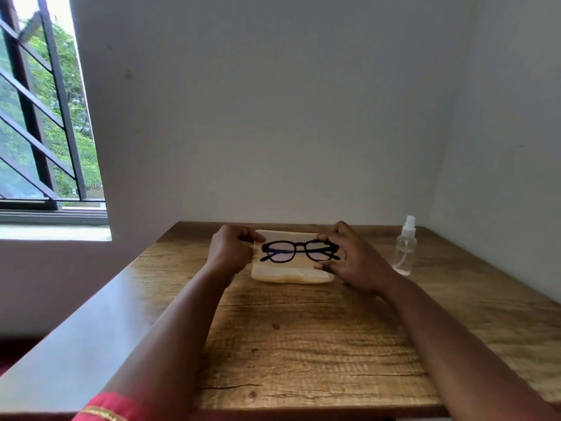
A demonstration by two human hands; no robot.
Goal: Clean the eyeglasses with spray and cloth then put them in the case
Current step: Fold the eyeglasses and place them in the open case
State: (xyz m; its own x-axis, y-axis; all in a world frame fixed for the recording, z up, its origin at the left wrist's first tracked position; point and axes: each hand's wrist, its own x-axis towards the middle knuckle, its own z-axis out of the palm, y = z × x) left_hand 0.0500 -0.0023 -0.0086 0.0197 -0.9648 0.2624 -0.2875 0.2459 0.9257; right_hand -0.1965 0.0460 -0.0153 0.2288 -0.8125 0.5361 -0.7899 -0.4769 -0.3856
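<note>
We hold the glasses in both hands over the cream case.

Nearest us, a red sleeve (103,410) with a gold band edges our left arm, and both forearms reach out across the wooden table (303,344). Our left hand (230,252) curls its fingers round the left end of the black glasses (299,252), and our right hand (352,259) grips the right end with bent fingers. The glasses face us with their arms folded, in front of the open case (288,276) lying on the table. Further right stands a clear spray bottle (404,247), apart from the hands. A barred window (45,117) sits far left.
</note>
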